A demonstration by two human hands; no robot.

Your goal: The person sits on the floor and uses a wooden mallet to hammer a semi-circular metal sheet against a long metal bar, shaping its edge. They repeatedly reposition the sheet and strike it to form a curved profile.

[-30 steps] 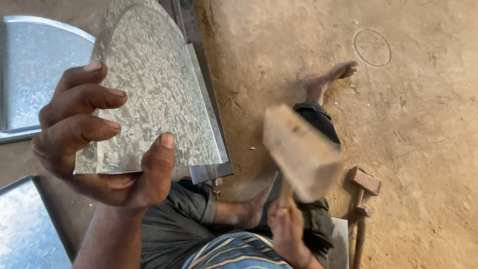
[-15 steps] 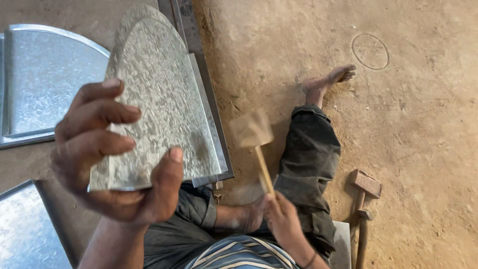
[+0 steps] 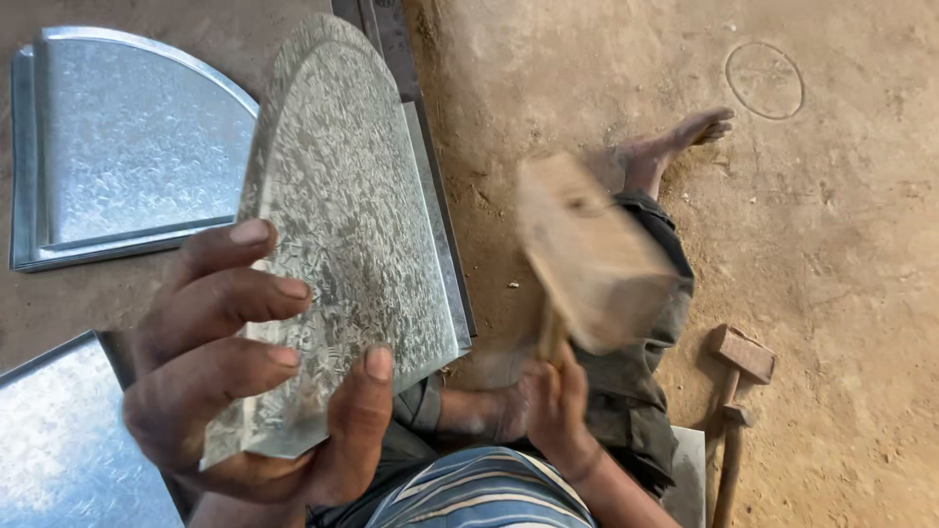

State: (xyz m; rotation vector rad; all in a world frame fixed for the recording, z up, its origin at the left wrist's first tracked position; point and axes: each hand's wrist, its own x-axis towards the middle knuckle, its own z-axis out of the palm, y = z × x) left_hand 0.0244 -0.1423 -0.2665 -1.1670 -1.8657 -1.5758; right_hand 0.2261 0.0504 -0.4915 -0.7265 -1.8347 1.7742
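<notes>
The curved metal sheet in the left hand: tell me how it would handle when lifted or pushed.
The metal sheet looks thin, so probably light for its size. It keeps its shape gripped only at its near end by the left hand, so likely fairly stiff. Its shiny face and thin edges may be slippery and sharp.

Wooden mallet (image 3: 592,259) motion-blurred, its handle mostly hidden, lower-left metal sheet (image 3: 68,440) cut by frame edge

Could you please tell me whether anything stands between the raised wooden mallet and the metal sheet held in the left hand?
Nothing visible does. The blurred wooden mallet in the right hand is up beside the curved galvanised metal sheet that the left hand holds; only open air and bare earth floor show between them.
</notes>
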